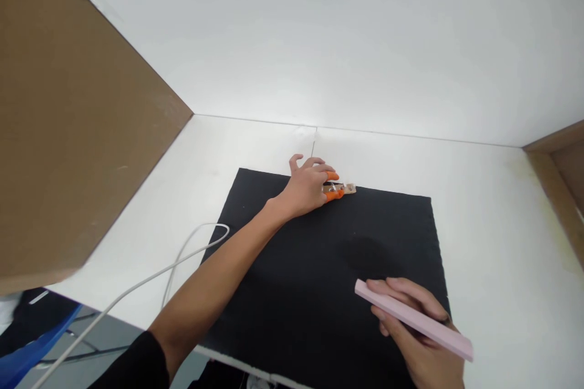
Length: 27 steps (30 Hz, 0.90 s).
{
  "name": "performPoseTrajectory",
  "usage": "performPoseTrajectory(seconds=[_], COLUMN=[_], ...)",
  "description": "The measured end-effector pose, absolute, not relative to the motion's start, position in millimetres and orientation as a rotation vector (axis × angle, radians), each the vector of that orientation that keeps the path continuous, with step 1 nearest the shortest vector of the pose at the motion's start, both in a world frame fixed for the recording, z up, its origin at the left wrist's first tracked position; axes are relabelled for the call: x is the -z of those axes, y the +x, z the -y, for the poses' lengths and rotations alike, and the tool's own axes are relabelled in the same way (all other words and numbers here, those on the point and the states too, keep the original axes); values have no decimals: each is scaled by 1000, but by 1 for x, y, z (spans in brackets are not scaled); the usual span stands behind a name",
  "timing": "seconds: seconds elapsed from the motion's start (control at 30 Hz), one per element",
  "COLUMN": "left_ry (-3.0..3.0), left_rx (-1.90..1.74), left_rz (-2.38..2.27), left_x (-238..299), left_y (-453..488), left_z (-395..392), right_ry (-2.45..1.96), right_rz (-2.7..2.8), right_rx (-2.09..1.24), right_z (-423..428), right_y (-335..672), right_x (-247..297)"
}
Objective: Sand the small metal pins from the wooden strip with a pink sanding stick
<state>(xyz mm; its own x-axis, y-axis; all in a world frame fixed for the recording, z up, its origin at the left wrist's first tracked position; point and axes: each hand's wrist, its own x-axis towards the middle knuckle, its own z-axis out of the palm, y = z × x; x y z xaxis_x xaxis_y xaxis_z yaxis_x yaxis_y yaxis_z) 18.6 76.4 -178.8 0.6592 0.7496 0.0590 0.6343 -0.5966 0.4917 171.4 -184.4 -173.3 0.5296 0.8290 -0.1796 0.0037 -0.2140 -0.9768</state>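
Observation:
My left hand (pixel 308 188) reaches to the far edge of the black mat (pixel 319 279). Its thumb and nearer fingers are closed around orange-handled pliers (pixel 335 194), while the other fingers curl loosely away. The pliers lie low at the mat's edge, their tan and silvery head pointing right; part of the handles is hidden by the hand. At the lower right, my right hand (pixel 417 328) grips a long, flat pink bar-shaped object (pixel 413 319) between thumb and fingers. That pink piece is tilted and held above the mat's right side; its exact kind does not show.
A white cable (pixel 137 285) loops over the white tabletop (pixel 150 194) left of my forearm. A brown board (pixel 77 115) stands on the left, a white wall (pixel 347 36) behind, and a brown frame (pixel 556 182) at right. Something blue (pixel 36 340) hangs below the table edge.

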Motion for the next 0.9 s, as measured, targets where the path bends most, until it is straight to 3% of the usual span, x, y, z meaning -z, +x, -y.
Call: performPoseTrajectory(seconds=[0.9], left_ry=[2421], left_rx=[-158], left_rz=[-1116], left_x=[165], left_y=[17], left_z=[-81], right_ry=[-1603], right_rz=[734], right_rx=[-968], right_z=[187], right_y=[178], right_x=[183])
